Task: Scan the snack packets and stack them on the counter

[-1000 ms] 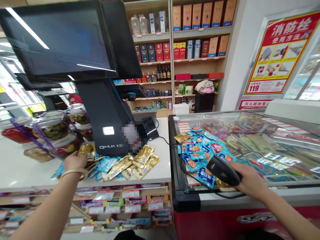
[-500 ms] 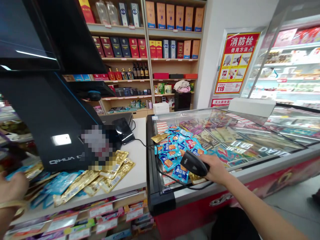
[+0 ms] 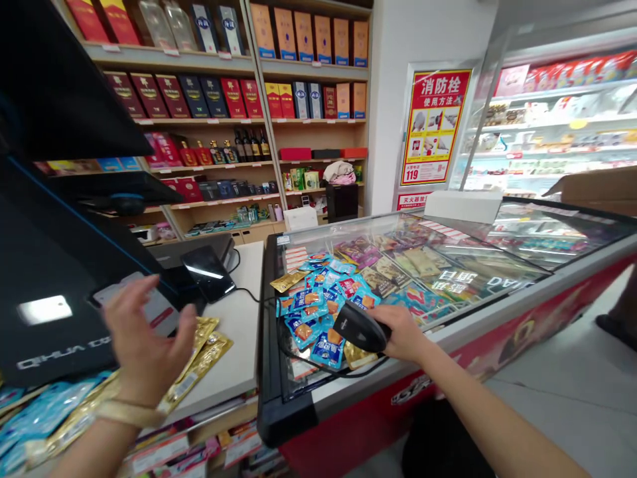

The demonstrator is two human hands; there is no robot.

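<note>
Scanner [image 3: 361,326] in my right hand [image 3: 405,332], the handle enclosed by my curled fingers, the nose angled left over the blue packets [image 3: 304,328] heaped on the glass of the freezer [image 3: 291,425]. My left hand [image 3: 142,345] is raised before the black stand [image 3: 47,255], fingers and thumb spread well apart, nothing seen between them; a lit phone [image 3: 162,318] shows just behind them, and whether I touch it I cannot tell. Gold packets [image 3: 199,372] lie on the counter [image 3: 243,332] just right of my left wrist; others lie with the heap, one at its left edge, one beside the scanner. For good handling, I judge it best to pinch a single packet by its edge, smooth its foil so that any printed code faces the nose flat and free of glare, and hold the scanner steady. The cable [image 3: 348,376] loops along the near side of the heap; its slack is best guided clear, since a tug could drag packets along.
</note>
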